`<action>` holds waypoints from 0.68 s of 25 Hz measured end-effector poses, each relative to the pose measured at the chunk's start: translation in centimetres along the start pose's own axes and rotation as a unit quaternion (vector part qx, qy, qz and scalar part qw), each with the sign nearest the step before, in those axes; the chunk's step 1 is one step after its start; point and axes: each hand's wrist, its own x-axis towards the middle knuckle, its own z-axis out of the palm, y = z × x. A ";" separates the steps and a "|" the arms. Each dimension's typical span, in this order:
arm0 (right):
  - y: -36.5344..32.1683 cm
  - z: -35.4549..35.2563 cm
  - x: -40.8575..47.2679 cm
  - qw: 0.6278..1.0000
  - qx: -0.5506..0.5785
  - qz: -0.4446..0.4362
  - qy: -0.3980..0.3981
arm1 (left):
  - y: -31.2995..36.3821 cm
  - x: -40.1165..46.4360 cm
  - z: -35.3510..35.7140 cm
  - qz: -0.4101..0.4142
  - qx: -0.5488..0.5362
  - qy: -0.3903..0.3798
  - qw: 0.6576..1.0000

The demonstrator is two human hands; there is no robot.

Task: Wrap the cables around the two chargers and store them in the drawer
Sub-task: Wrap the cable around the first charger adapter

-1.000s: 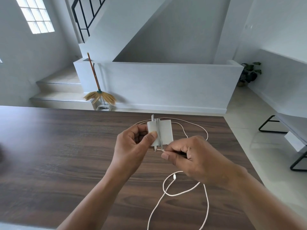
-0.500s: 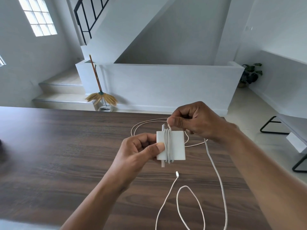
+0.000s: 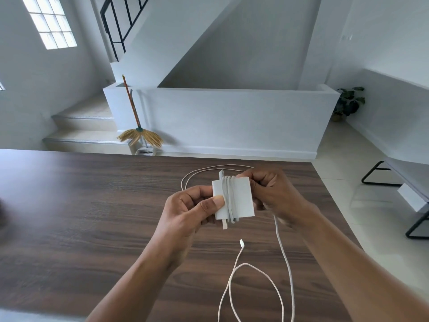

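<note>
Left hand (image 3: 192, 208) pinching white charger (image 3: 241, 198) above tabletop (image 3: 92, 205), near its far right corner. Right hand (image 3: 276, 194) closed on cable (image 3: 284, 252) beside charger; several turns already wrapped around it. Loose end trailing toward near edge.

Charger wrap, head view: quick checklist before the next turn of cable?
1. Left hand grips charger: ok.
2. Right hand holds cable at the charger's right edge: ok.
3. Turns already on the charger lie side by side: ok.
4. Loose cable free of knots on table: ok; it loops, no knot seen.
5. Free connector lies clear on the table: ok.
6. Second charger and drawer located: cannot tell, neither in view.
</note>
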 end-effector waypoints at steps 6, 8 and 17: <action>2.0 2.0 -2.8 0.986 -0.161 -0.024 -0.014 | 0.5 1.2 -0.4 0.044 0.023 0.098 0.994; 1.6 2.2 -3.6 0.970 -0.232 -0.069 -0.007 | 0.3 1.2 -0.4 0.054 0.040 0.108 0.992; -5.0 1.6 -4.0 0.920 -0.378 -0.063 -0.088 | 0.0 1.5 -0.8 0.069 0.264 0.077 0.959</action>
